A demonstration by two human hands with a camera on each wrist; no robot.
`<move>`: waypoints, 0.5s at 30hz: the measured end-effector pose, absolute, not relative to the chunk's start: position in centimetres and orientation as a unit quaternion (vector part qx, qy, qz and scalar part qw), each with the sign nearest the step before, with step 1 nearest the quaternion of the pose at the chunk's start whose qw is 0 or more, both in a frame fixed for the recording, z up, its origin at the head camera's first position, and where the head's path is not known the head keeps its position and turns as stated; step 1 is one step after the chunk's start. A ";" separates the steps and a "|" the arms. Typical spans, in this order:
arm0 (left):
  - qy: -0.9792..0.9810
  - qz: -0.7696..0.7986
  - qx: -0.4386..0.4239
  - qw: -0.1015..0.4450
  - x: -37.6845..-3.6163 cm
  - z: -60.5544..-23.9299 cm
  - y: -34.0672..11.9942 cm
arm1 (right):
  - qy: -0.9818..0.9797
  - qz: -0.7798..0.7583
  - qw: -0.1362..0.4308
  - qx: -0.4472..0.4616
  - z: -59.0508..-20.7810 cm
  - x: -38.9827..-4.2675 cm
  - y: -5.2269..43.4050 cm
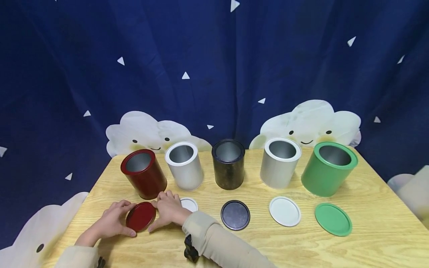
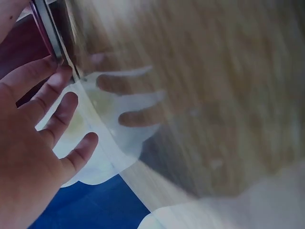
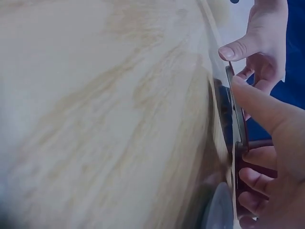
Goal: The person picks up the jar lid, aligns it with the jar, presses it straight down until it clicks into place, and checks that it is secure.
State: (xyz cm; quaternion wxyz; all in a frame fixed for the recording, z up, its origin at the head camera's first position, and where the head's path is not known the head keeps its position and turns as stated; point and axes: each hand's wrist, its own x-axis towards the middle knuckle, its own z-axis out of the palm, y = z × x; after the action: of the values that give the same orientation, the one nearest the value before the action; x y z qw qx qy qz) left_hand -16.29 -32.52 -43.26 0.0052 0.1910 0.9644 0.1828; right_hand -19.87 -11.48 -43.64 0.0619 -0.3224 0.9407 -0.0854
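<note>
A dark red lid (image 1: 141, 216) lies between both hands near the table's left front. My left hand (image 1: 113, 220) holds its left edge, fingers at the far side and thumb at the near side. On the opposite edge my right hand (image 1: 168, 210) has its fingertips and thumb at the rim. The right wrist view shows the lid edge-on (image 3: 238, 107), close over the tabletop, with the left thumb above it. In the left wrist view, fingertips meet the lid's rim (image 2: 47, 31). The open dark red can (image 1: 144, 175) stands just behind.
Open cans stand in a row: white (image 1: 186, 171), black (image 1: 229, 169), another white (image 1: 278, 167) and green (image 1: 326, 173). In front lie a white lid (image 1: 190, 204) partly behind the right hand, a black lid (image 1: 235, 215), a second white lid (image 1: 285, 211) and a green lid (image 1: 333, 219).
</note>
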 end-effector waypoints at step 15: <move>0.951 0.225 0.209 -0.046 -16.1 -42.7 -32.1 | 0.930 -0.133 0.001 -0.343 -43.3 -20.0 -11.0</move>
State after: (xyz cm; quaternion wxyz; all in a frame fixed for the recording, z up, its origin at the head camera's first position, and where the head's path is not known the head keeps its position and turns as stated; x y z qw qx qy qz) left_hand -16.15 -32.07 -42.71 -0.0460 0.2094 0.9505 0.2249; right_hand -19.96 -10.96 -43.30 0.0014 -0.3434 0.9297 -0.1333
